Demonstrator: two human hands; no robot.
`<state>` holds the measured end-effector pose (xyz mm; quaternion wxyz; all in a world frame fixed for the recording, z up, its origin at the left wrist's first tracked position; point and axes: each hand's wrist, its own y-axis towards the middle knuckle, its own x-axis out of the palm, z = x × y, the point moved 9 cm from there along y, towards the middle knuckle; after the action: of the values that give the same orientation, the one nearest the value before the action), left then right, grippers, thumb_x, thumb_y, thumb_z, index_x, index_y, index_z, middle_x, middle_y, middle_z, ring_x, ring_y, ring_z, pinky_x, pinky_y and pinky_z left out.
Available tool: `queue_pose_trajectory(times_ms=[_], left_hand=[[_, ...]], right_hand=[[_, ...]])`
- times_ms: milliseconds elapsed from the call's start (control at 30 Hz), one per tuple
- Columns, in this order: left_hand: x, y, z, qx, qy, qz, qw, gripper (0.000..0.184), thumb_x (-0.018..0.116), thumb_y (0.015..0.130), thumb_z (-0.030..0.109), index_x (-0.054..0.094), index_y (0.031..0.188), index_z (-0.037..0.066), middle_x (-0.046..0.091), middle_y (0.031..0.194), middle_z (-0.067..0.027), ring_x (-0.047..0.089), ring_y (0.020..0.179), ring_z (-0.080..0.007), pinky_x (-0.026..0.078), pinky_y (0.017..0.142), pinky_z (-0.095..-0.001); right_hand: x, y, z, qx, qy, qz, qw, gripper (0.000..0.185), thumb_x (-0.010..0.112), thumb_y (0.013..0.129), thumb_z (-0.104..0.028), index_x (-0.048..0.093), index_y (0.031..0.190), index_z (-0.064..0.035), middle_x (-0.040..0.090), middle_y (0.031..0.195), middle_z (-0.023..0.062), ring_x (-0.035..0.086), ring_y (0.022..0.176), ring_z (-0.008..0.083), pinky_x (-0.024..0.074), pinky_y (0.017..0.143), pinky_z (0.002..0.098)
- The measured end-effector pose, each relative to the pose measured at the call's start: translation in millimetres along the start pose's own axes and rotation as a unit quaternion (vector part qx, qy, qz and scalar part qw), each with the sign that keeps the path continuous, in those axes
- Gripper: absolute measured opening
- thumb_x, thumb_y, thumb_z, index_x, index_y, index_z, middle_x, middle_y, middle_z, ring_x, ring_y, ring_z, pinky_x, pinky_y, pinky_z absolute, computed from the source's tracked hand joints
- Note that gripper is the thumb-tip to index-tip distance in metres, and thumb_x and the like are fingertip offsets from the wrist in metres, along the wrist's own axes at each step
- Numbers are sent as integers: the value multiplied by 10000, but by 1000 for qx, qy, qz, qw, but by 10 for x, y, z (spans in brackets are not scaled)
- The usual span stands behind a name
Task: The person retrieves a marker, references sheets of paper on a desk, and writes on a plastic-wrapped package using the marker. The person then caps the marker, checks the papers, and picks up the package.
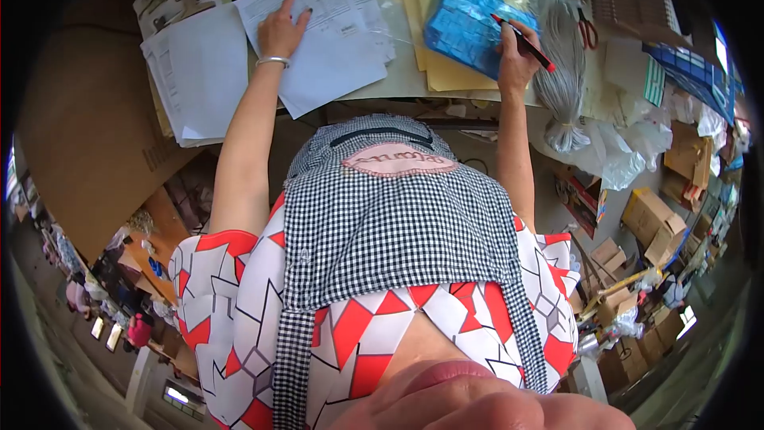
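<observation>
Pen [523, 43] pinched in right hand [517, 60], left hand [282, 30] on papers [318, 20] (fingers spread)

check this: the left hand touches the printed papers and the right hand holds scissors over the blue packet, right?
Not quite: the head view shows the right hand holding a black and red pen, not scissors, over the blue packet. The left hand does touch the printed papers.

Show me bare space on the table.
A narrow strip between the white printed sheets and the yellow folders, perhaps enough to reach through. Crowded: around the blue plastic-wrapped package, long silvery strands and red-handled scissors.
</observation>
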<state>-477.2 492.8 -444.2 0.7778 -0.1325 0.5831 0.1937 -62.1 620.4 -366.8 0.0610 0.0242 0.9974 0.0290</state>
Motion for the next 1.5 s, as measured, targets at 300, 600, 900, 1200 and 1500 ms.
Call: queue_pose_trajectory(times_ms=[300, 600, 900, 1200, 1500], left_hand=[[-20, -41, -62, 18, 20, 10, 1000, 516, 580, 825, 432, 483, 1274, 197, 666, 890, -116, 622, 828, -299, 461, 733, -425], [-24, -34, -78, 39, 11, 18, 999, 505, 575, 833, 412, 480, 1275, 186, 666, 923, -123, 618, 852, -312, 457, 746, -439], [174, 31, 218, 16, 3, -14, 1000, 505, 568, 837, 405, 464, 1292, 211, 657, 893, -159, 623, 842, -339, 469, 748, -458], [271, 54, 235, 4, -7, -34, 999, 522, 555, 842, 424, 449, 1308, 214, 657, 916, -144, 620, 868, -320, 457, 758, -444], [295, 54, 261, 16, -6, -18, 1000, 534, 553, 843, 424, 442, 1315, 202, 656, 916, -153, 618, 867, -325, 453, 769, -450]], right_hand=[[48, -84, 3, 0, 15, 1, 1000, 172, 655, 818, -137, 600, 926, -15, 570, 696, 15, 503, 538, 60, 402, 488, 189], [68, -154, 7, -7, 5, 4, 1000, 176, 634, 836, -153, 597, 936, -13, 589, 709, 32, 509, 537, 68, 403, 496, 190], [-131, 155, 190, -66, -56, 11, 996, 138, 657, 812, -119, 615, 892, -14, 565, 669, -3, 501, 589, 69, 418, 563, 217], [-187, 226, 200, -57, -56, 5, 997, 157, 651, 807, -142, 607, 879, -10, 576, 649, 13, 517, 524, 74, 416, 495, 215], [-376, 223, 218, -26, -20, 55, 998, 120, 639, 786, -126, 599, 791, -13, 569, 648, 8, 511, 586, 71, 418, 559, 222]])
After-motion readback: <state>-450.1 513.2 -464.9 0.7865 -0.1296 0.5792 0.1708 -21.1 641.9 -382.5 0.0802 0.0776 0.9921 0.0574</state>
